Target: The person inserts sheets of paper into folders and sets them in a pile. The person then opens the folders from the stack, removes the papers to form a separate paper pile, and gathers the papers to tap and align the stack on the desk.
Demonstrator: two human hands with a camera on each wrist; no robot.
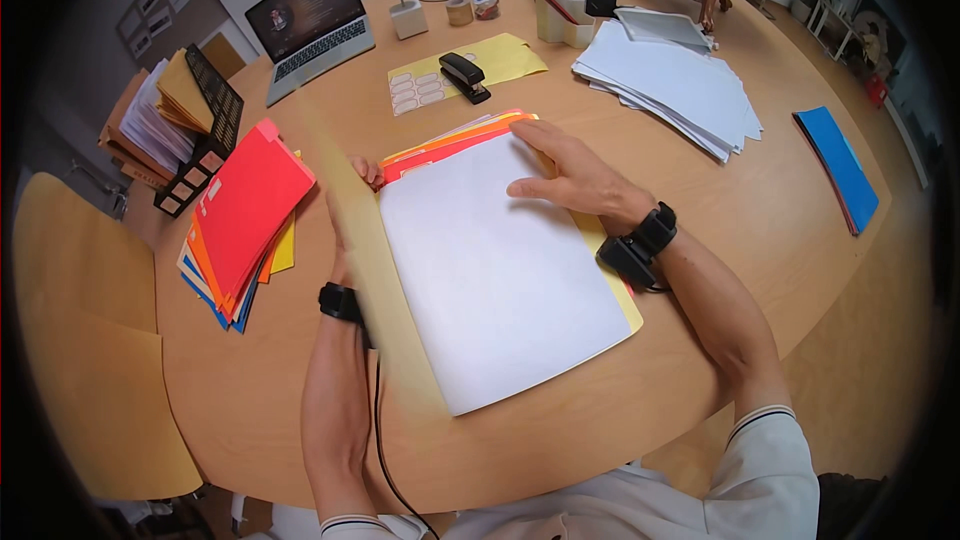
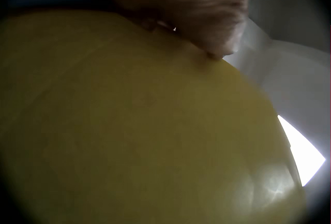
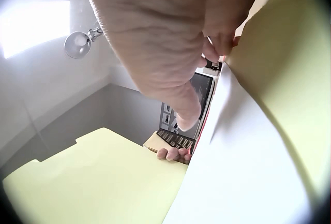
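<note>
A yellow manila folder lies open before me, its left cover raised nearly upright. My left hand grips that cover near its far edge, fingertips curled over it; the rest of the hand is mostly behind the cover. In the left wrist view the cover's yellow outside fills most of the picture. White paper sheets lie inside the folder. My right hand is at their far right corner, fingers extended along the edge and thumb spread over the top sheet. Red and orange folders stick out beneath at the far side.
Left are a fanned stack of coloured folders, a black file rack and a laptop. Beyond the folder, a stapler rests on a yellow folder with label stickers. Paper piles and blue folders lie right.
</note>
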